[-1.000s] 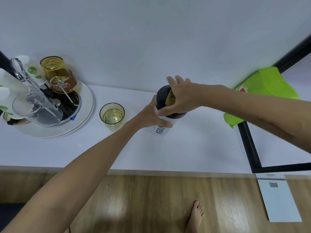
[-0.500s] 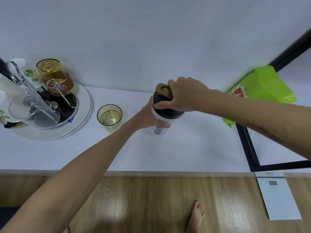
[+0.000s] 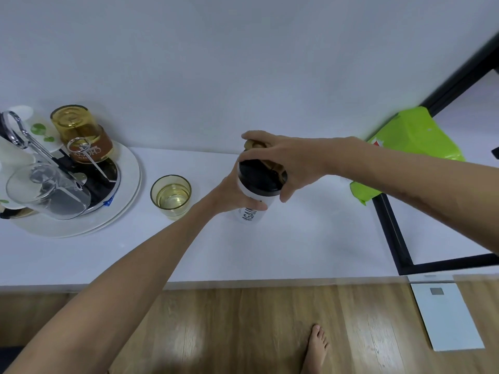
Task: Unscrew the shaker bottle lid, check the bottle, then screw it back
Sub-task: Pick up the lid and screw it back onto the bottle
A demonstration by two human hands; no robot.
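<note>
The shaker bottle (image 3: 249,211) stood near the middle of the desk (image 3: 297,244), closer to its back edge, with the black lid (image 3: 258,179) on top. My left hand (image 3: 232,193) was closed around the white body and held it firm. My right hand (image 3: 283,160) lay over the lid, the fingers (image 3: 286,193) curled tight on its rim. I judged I was at a turning step, but whether loosening or tightening I could not tell, because the lid sat on the bottle. The next move called for a steady twist of the right wrist while the left kept the bottle from spinning. The lid looked like smooth hard plastic, round, with a golden flip cap (image 3: 252,144); the body was matt and cylindrical. Toward the left edge stood a yellowish glass (image 3: 170,195), then a round tray (image 3: 127,184).
</note>
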